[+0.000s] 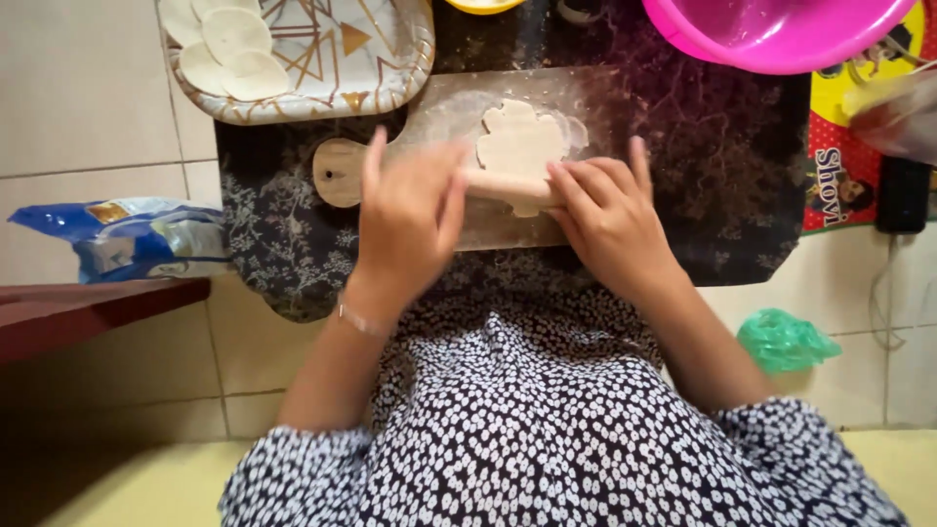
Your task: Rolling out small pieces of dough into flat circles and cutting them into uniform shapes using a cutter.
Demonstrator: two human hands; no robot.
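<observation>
We have both palms flat on a wooden rolling pin (503, 185): left hand (410, 220) on its left end, right hand (607, 217) on its right end, fingers stretched out and pressing down rather than curled around it. So neither hand is clamped on the pin; both lie open on top.

The pin sits across the near edge of a thin dough sheet (522, 141), which lies on a floured wooden board (439, 117) with a handle pointing left. The board rests on a dark patterned cloth (264, 234) on the tiled floor.

Risks as we judge them:
- Dough edge is already lobed and uneven; unequal palm pressure would likely thin one side and tear it.
- Flour cover near the pin looks light; the sheet could stick to the pin and wrap or fold.
- Open palms give no grip, so the pin could skid sideways off the dough.
- The board sits on cloth, not a hard surface; a firm push could shift it toward the patterned tray (312, 59) holding cut dough rounds (229, 44).
- The pink bowl (771, 29) is near the board's far right corner, well apart from the hands; low risk.
</observation>
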